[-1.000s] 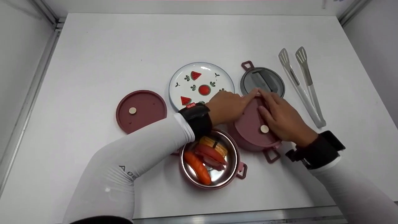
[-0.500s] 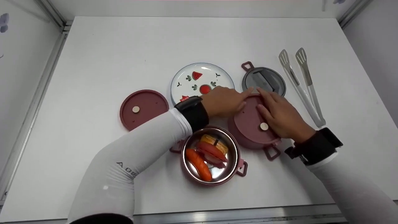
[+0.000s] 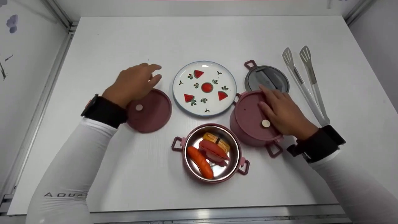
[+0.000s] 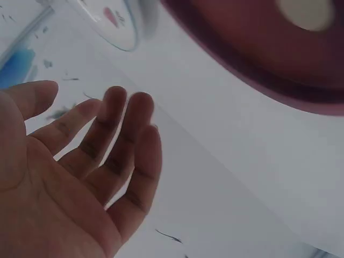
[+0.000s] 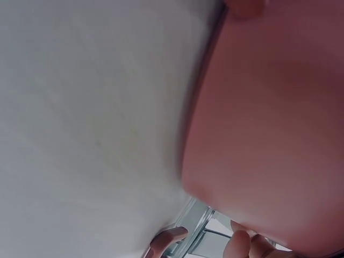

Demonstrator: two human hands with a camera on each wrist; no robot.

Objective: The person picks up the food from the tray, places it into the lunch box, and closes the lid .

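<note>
The left hand (image 3: 134,83) is held just above the far-left edge of the loose lid (image 3: 149,110), which lies flat on the table (image 3: 93,46) to the left of the plate (image 3: 204,88). The fingers are seen straight and spread in the left wrist view, with nothing gripped; whether the lid is touched cannot be told, but from that view the palm appears to be apart from it. The right hand (image 3: 284,113) is laid flat on the lid of the closed pot (image 3: 253,119), fingers extended toward the far rim, palm over the near right side (probably so that the lid is pressed down and the pot kept from sliding). No curl round the rim is visible, so the hand is read as flat and pressing rather than gripping. The closed pot stands to the right of the plate, its handle (image 3: 273,149) pointing toward the person. The open pot (image 3: 213,152) is placed nearest the person, between the two hands, with a carrot (image 3: 200,161) and other toy food inside it. A grey lid (image 3: 266,77) lies behind the closed pot, and tongs (image 3: 306,84) are set at the far right, well apart from both hands.
</note>
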